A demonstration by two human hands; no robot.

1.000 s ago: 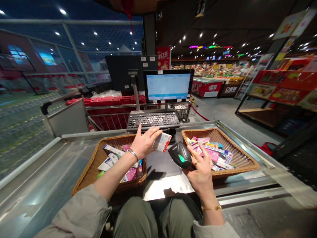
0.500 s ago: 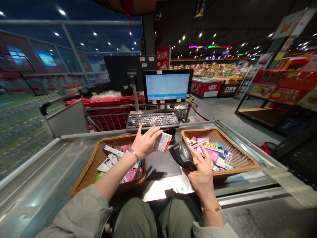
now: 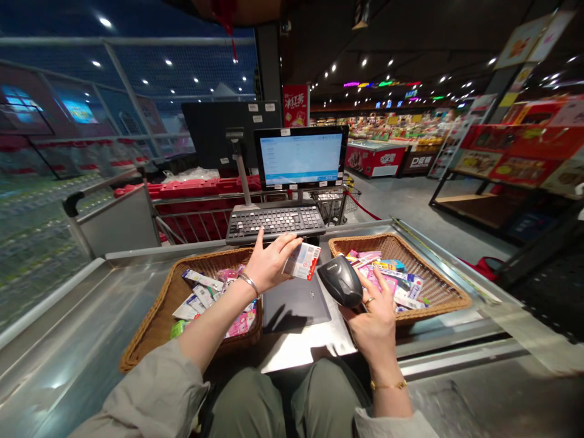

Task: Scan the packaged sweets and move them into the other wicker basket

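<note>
My left hand (image 3: 272, 263) grips a small white-and-red box (image 3: 303, 261), its printed side with a barcode facing up and toward me. A black handheld barcode scanner (image 3: 340, 281) is in my right hand (image 3: 375, 316), fingers around its handle. The scanner's head points left at the box, a small gap between them. Under my left forearm stands a wicker basket (image 3: 157, 313) with several small packaged goods (image 3: 203, 298). Beyond my right hand, another wicker basket (image 3: 449, 291) holds colourful packets and boxes (image 3: 410, 286).
A keyboard (image 3: 276, 222) and a lit monitor (image 3: 302, 159) stand behind the box. Around the baskets runs a metal counter (image 3: 77, 340). A dark flat plate (image 3: 298, 304) is set into it between them. Shopping carts (image 3: 196, 220) stand behind, and shelves with red boxes (image 3: 515, 152) at right.
The box has turned slightly, showing more of its printed face. The scanner has tilted and shifted a little right. The whole view has drifted slightly.
</note>
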